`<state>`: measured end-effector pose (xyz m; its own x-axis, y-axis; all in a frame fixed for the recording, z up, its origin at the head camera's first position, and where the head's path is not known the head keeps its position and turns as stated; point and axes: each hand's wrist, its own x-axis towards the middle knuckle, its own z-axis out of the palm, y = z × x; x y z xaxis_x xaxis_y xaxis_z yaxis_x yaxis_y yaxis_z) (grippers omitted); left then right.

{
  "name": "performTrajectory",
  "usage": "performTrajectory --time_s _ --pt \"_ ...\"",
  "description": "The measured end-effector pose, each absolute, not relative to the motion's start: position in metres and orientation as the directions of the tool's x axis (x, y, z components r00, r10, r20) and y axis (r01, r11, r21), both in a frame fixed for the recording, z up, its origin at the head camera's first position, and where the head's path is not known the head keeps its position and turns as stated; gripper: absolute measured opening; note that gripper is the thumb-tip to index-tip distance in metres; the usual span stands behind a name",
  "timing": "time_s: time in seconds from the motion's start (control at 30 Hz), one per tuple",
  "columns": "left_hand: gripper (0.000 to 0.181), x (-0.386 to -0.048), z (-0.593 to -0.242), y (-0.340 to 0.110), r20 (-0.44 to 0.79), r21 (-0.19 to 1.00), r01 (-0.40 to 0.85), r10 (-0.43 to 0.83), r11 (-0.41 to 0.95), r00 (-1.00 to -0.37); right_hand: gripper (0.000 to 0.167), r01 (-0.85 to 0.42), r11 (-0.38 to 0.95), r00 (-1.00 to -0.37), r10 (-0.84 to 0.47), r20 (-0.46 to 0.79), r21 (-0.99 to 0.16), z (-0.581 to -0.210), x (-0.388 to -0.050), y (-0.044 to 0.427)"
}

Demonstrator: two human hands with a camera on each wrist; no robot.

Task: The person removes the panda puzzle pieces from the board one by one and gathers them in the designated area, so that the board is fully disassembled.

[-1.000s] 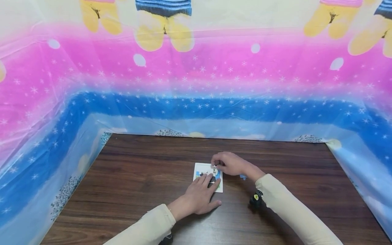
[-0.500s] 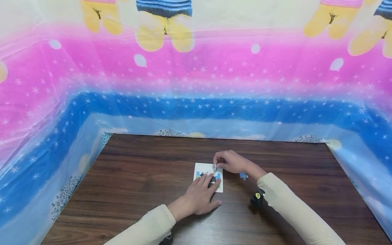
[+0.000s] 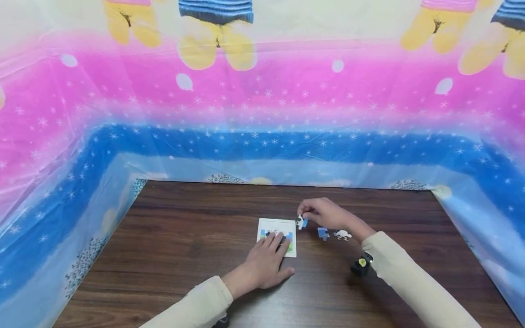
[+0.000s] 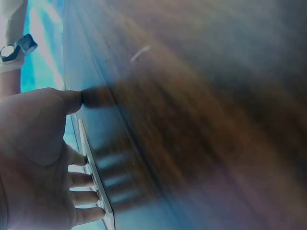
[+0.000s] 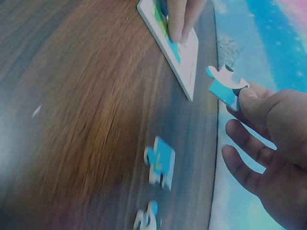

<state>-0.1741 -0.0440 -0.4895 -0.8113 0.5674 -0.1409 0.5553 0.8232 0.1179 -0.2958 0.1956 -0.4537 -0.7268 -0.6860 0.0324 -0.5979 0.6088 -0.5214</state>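
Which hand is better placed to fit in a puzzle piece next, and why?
Likely the right hand: it pinches a puzzle piece near the board, while the left hand rests on the board.

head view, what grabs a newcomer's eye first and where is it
The pink and blue snowflake backdrop behind the table would likely catch the eye first, filling the upper half. Next comes the puzzle piece pinched in the right grip, just right of the white-bordered puzzle board. Two loose pieces lie farther right on the table.
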Motion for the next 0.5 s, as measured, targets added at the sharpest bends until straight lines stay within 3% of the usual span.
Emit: performTrajectory --time_s 0.5 --pt "0.079 -0.168 -0.488 -0.041 -0.117 0.114 0.533 0.544 0.839 -0.831 0.016 -0.532 0.692 -0.814 -0.576 0.071 -0.488 -0.45 -0.276 0.281"
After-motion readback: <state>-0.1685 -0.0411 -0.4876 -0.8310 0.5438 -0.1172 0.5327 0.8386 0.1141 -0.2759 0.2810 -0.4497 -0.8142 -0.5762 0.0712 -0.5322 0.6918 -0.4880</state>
